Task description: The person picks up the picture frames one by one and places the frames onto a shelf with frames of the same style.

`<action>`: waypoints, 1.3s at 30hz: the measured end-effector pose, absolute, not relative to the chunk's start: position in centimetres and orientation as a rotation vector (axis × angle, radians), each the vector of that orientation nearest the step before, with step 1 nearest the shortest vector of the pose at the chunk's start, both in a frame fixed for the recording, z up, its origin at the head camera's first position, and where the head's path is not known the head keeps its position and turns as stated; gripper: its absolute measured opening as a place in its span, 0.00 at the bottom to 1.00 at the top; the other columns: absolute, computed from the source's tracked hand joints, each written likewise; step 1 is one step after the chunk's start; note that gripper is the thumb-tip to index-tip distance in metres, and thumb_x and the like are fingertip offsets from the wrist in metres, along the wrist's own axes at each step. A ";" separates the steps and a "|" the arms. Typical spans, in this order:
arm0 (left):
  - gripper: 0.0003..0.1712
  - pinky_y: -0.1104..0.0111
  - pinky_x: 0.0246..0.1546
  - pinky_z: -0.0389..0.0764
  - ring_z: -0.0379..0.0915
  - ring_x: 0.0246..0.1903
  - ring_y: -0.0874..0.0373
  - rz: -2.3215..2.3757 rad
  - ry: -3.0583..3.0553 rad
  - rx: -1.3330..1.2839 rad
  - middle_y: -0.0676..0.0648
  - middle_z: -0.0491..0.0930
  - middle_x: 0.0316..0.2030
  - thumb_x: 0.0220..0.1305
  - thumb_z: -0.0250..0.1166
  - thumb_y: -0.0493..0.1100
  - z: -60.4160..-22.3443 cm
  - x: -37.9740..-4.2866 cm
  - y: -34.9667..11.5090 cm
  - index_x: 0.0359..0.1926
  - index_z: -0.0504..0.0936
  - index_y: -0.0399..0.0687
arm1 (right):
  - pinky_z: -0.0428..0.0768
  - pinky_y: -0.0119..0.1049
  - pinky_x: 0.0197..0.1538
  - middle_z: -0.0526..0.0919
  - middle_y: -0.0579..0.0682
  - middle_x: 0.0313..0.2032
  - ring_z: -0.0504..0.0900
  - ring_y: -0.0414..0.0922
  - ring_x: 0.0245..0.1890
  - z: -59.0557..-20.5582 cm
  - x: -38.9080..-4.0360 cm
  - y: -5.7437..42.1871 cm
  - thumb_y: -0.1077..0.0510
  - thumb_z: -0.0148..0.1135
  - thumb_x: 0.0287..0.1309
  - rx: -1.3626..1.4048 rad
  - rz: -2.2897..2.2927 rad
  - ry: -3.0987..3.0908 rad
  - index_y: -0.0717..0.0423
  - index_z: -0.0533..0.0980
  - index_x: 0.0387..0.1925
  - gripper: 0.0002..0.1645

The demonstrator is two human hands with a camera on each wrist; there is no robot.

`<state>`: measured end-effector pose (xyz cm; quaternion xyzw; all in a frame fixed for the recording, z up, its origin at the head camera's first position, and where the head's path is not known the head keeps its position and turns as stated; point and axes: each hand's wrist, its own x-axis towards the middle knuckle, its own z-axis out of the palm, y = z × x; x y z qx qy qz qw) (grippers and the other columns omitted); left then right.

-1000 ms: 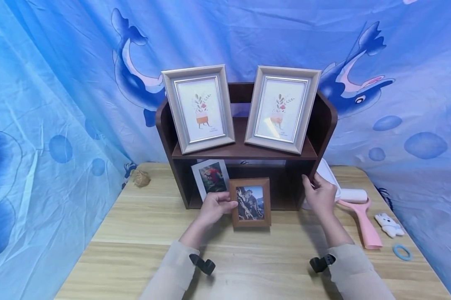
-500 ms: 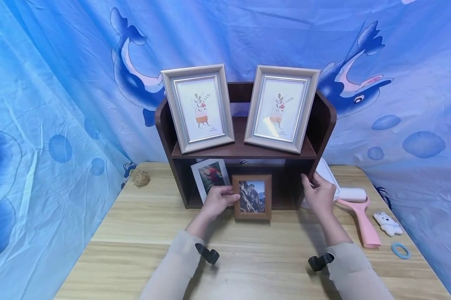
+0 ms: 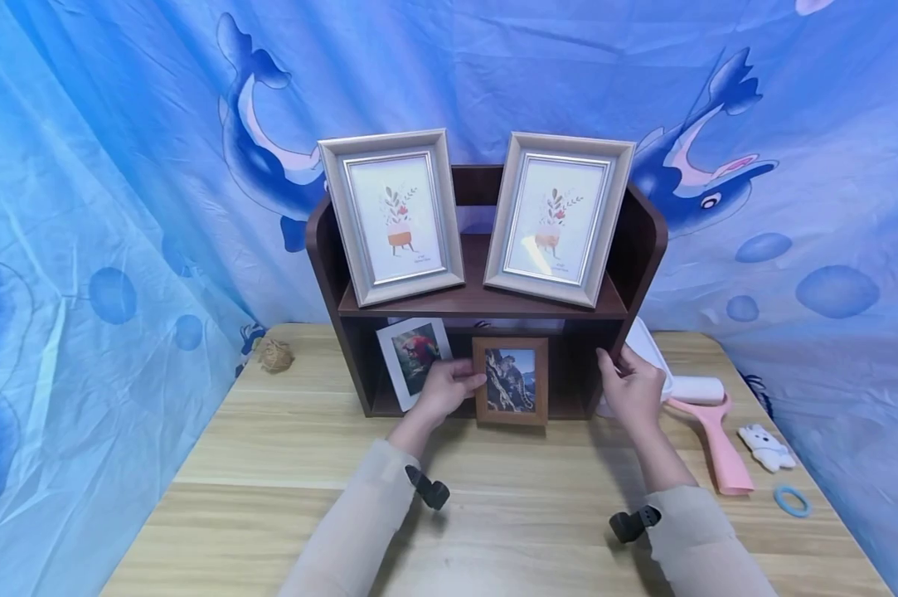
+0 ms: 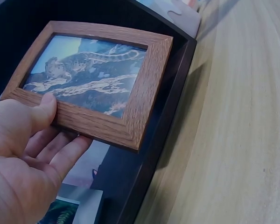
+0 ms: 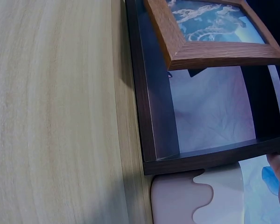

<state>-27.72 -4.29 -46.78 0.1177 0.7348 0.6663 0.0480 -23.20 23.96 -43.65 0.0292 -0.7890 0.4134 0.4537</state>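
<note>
My left hand [image 3: 443, 390] pinches the left edge of a brown wooden photo frame [image 3: 512, 381] with a leopard picture. In the left wrist view the thumb lies on the front border, with the fingers behind. The frame hangs upright at the front of the lower compartment of a dark brown two-tier shelf [image 3: 473, 300]. My right hand [image 3: 635, 390] grips the front edge of the shelf's right side panel. Behind the left hand, a white photo frame [image 3: 404, 365] with a parrot picture leans inside the lower left compartment, partly covered by the fingers.
Two silver photo frames [image 3: 371, 286] stand on the upper tier. Right of the shelf are a white tray [image 3: 646, 342], a pink-handled lint roller [image 3: 723, 456], a white bear figure [image 3: 766, 448] and a blue ring [image 3: 792, 501]. A twine ball [image 3: 276, 356] sits at the left.
The left hand has carried the wooden photo frame away from me and slightly right, toward the lower compartment. The right hand keeps its grip on the shelf's side panel.
</note>
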 end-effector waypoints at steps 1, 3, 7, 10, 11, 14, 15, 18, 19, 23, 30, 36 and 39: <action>0.15 0.64 0.39 0.84 0.81 0.37 0.51 2.026 2.251 0.350 0.35 0.82 0.40 0.56 0.66 0.34 -46.8 -27.9 -4.2 0.44 0.80 0.30 | 0.69 0.10 0.24 0.84 0.57 0.20 0.74 0.19 0.23 -43.7 -23.2 23.9 0.63 0.66 0.51 0.073 1.025 -1.945 0.61 0.81 0.25 0.04; 0.15 0.65 0.39 0.84 0.81 0.37 0.53 2.024 2.265 0.322 0.36 0.82 0.41 0.57 0.66 0.35 -46.9 -28.2 -3.9 0.45 0.80 0.31 | 0.70 0.10 0.25 0.84 0.58 0.20 0.73 0.18 0.23 -43.7 -23.2 23.9 0.64 0.66 0.51 0.071 1.036 -1.939 0.62 0.81 0.25 0.04; 0.17 0.65 0.39 0.84 0.81 0.38 0.54 2.018 2.301 0.279 0.37 0.82 0.43 0.58 0.65 0.35 -47.0 -28.8 -3.4 0.48 0.79 0.31 | 0.71 0.10 0.25 0.84 0.58 0.21 0.75 0.21 0.24 -43.7 -23.2 23.9 0.64 0.66 0.51 0.065 1.041 -1.937 0.62 0.82 0.25 0.04; 0.19 0.64 0.39 0.84 0.80 0.41 0.51 2.006 2.324 0.285 0.36 0.81 0.46 0.59 0.64 0.35 -47.0 -29.3 -3.0 0.51 0.77 0.31 | 0.71 0.11 0.24 0.84 0.57 0.20 0.77 0.24 0.23 -43.7 -23.3 23.9 0.64 0.65 0.52 0.064 1.033 -1.939 0.62 0.82 0.26 0.03; 0.20 0.64 0.40 0.84 0.80 0.42 0.51 2.003 2.328 0.291 0.36 0.80 0.47 0.60 0.64 0.35 -46.9 -29.4 -2.8 0.52 0.76 0.31 | 0.70 0.11 0.24 0.84 0.57 0.21 0.77 0.25 0.22 -43.7 -23.3 23.9 0.64 0.65 0.52 0.064 1.032 -1.940 0.62 0.82 0.26 0.04; 0.20 0.65 0.39 0.84 0.80 0.43 0.50 2.010 2.324 0.294 0.36 0.80 0.48 0.60 0.63 0.35 -46.8 -29.8 -2.4 0.54 0.76 0.32 | 0.70 0.11 0.23 0.84 0.57 0.21 0.76 0.24 0.22 -43.6 -23.3 24.0 0.63 0.66 0.52 0.058 1.026 -1.942 0.61 0.82 0.26 0.04; 0.20 0.65 0.39 0.84 0.80 0.43 0.51 2.014 2.323 0.298 0.35 0.80 0.48 0.60 0.63 0.35 -46.8 -30.0 -2.2 0.53 0.76 0.32 | 0.70 0.11 0.23 0.84 0.57 0.20 0.75 0.23 0.21 -43.6 -23.3 24.0 0.63 0.66 0.52 0.056 1.022 -1.944 0.62 0.82 0.26 0.04; 0.19 0.66 0.37 0.84 0.80 0.41 0.54 2.018 2.327 0.288 0.36 0.80 0.47 0.60 0.63 0.35 -46.8 -30.4 -1.9 0.53 0.77 0.32 | 0.70 0.11 0.24 0.84 0.57 0.21 0.74 0.20 0.22 -43.6 -23.3 23.9 0.63 0.66 0.52 0.053 1.027 -1.952 0.62 0.82 0.27 0.04; 0.19 0.66 0.37 0.84 0.79 0.40 0.54 2.016 2.329 0.286 0.36 0.80 0.47 0.60 0.63 0.35 -46.9 -30.5 -1.8 0.53 0.77 0.32 | 0.70 0.11 0.24 0.84 0.57 0.21 0.73 0.19 0.22 -43.7 -23.3 23.9 0.63 0.66 0.52 0.052 1.028 -1.955 0.61 0.82 0.27 0.04; 0.21 0.68 0.39 0.83 0.78 0.42 0.56 1.992 2.326 0.241 0.38 0.80 0.48 0.60 0.64 0.36 -47.1 -31.0 -1.5 0.54 0.76 0.33 | 0.71 0.11 0.24 0.84 0.57 0.21 0.73 0.18 0.22 -43.8 -23.3 23.9 0.63 0.66 0.52 0.054 1.041 -1.958 0.61 0.82 0.27 0.04; 0.22 0.65 0.41 0.83 0.78 0.43 0.55 2.014 2.271 0.185 0.39 0.80 0.49 0.61 0.63 0.38 -47.6 -31.9 -1.2 0.55 0.76 0.35 | 0.71 0.11 0.25 0.85 0.57 0.22 0.74 0.18 0.23 -43.7 -23.5 23.9 0.63 0.65 0.53 0.051 1.047 -1.953 0.62 0.82 0.29 0.04; 0.21 0.67 0.40 0.82 0.78 0.42 0.54 2.003 2.291 0.185 0.38 0.80 0.48 0.61 0.63 0.38 -47.6 -32.6 -0.9 0.55 0.76 0.34 | 0.71 0.11 0.25 0.85 0.58 0.22 0.75 0.21 0.23 -43.8 -23.6 23.9 0.63 0.65 0.52 0.045 1.046 -1.955 0.62 0.83 0.30 0.04; 0.21 0.67 0.43 0.82 0.78 0.45 0.52 1.979 2.320 0.192 0.38 0.80 0.48 0.61 0.63 0.38 -47.6 -32.8 -0.7 0.54 0.76 0.35 | 0.71 0.11 0.26 0.85 0.58 0.23 0.75 0.22 0.23 -44.0 -23.5 24.0 0.63 0.65 0.52 0.046 1.038 -1.955 0.62 0.83 0.30 0.04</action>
